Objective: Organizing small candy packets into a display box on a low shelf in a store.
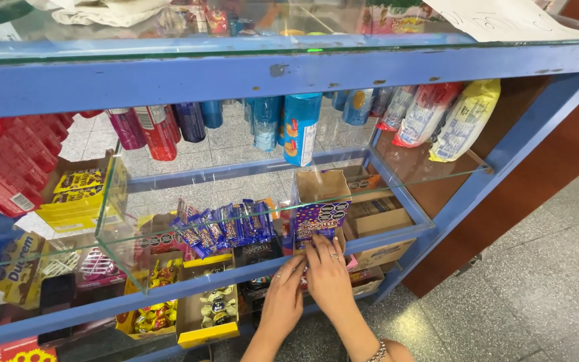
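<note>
Both forearms come up from the bottom of the frame, side by side, reaching into the lower part of a blue display case. Right hand (330, 268) sits a bit higher and further in, fingers spread flat with the tips touching the bottom front edge of a purple candy box (319, 216). Left hand (284, 295) is just below and to the left of it, fingers loosely curled near the shelf edge (189, 285); can't tell if it's actually pinching anything, since the right hand covers that spot. Neither hand looks closed around the box.

So the box is straight ahead of and slightly above the hands. It's upright with its top flap open, standing at the front of the glass shelf (129, 251), and the right hand is clearly the nearer one. Blue-wrapped chocolate bars (226, 226) fan out just left of the box, plain cardboard cartons (378, 218) just right. Yellow boxes of sweets (209, 315) sit on the shelf below, left of the hands.
</note>
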